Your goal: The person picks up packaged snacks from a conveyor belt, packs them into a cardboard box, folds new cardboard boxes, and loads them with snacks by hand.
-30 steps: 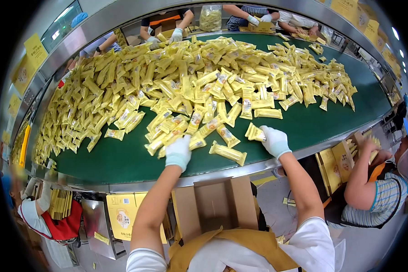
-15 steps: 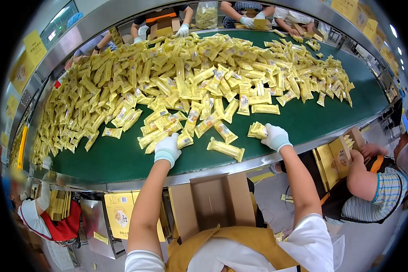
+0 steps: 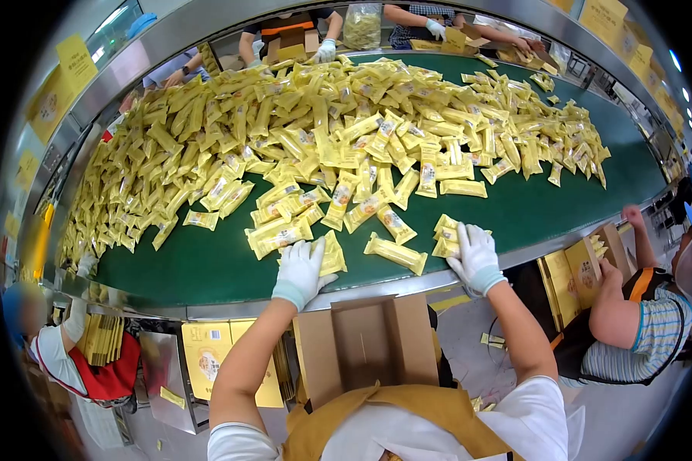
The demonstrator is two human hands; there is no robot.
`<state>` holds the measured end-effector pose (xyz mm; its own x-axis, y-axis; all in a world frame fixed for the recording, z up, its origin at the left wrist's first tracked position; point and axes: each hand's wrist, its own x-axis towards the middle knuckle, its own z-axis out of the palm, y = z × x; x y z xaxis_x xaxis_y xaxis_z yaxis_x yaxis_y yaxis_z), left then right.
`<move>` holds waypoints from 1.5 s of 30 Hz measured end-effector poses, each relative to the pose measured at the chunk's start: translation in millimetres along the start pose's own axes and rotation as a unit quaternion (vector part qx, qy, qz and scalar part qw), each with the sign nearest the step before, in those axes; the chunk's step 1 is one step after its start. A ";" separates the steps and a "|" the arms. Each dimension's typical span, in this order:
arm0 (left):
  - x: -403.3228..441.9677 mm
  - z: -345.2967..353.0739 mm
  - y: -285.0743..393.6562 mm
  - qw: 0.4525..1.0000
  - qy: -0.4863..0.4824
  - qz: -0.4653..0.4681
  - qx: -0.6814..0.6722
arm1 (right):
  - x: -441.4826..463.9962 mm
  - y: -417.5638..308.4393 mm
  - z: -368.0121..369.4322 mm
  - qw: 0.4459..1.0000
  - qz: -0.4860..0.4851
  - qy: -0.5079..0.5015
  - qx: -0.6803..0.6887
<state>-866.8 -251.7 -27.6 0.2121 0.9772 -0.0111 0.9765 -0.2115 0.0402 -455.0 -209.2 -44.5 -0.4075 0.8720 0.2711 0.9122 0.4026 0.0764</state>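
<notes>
My left hand (image 3: 300,270), in a white glove, is closed over yellow wrapped snack packets (image 3: 331,254) at the near side of the green conveyor belt (image 3: 223,283). My right hand (image 3: 475,257), also gloved, has its fingers wrapped over a small group of packets (image 3: 445,237) further right. A single packet (image 3: 396,253) lies flat between the hands. Beyond them, a large heap of the same packets (image 3: 284,107) spreads across the belt. An open cardboard box (image 3: 365,346) stands below the belt edge in front of my body, its inside bare.
A metal rail (image 3: 238,309) runs along the belt's near edge. Flat yellow cartons (image 3: 207,361) stand at lower left. Co-workers are on both sides and across the belt; the one at right holds a box (image 3: 584,269) with packets in it.
Both my hands have come closer to the near belt edge, and the packets under them have shifted too. The co-worker at right has raised one hand. The whole view has shifted slightly.
</notes>
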 end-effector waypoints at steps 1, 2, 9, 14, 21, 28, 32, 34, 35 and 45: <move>3.7 -10.9 -1.7 0.998 -0.055 -0.018 -0.035 | 1.9 3.2 -6.6 0.999 0.029 -0.037 0.014; 6.7 -18.6 -2.4 0.998 -0.060 -0.018 -0.017 | 5.5 11.1 -4.8 0.996 0.052 -0.062 0.035; 1.4 -7.7 -1.6 0.997 -0.073 0.007 0.020 | 52.2 -17.3 -47.5 0.962 0.110 -0.246 -0.046; -19.0 -6.5 -10.6 0.997 -0.079 0.008 -0.007 | 64.7 -54.0 -59.7 0.975 0.073 -0.071 0.197; -36.8 -20.6 -55.6 0.989 -0.039 0.000 -0.141 | 92.6 -114.9 -38.4 0.933 0.034 -0.243 0.263; -14.1 -19.4 -86.2 0.996 -0.038 0.032 -0.067 | 84.4 -140.9 -48.7 0.949 -0.059 -0.293 0.102; -15.2 -25.4 -71.8 0.996 -0.082 0.027 0.013 | 73.4 -130.6 -41.7 0.948 -0.087 -0.285 0.108; -20.0 -36.2 -66.1 0.995 -0.093 0.018 0.021 | 73.7 -126.9 -43.2 0.945 -0.091 -0.286 0.131; -17.9 -32.2 -70.0 0.993 -0.106 0.014 -0.040 | 74.4 -126.3 -46.0 0.940 -0.088 -0.296 0.148; -28.4 -24.9 -66.0 0.996 -0.081 0.006 -0.043 | 84.1 -137.6 -70.8 0.954 -0.143 -0.250 0.083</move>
<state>-938.2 -265.0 -5.0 0.2332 0.9572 -0.1712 0.9687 -0.2132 0.1275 -611.9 -211.0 35.7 -0.6455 0.7274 -0.2329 0.7586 0.6460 -0.0848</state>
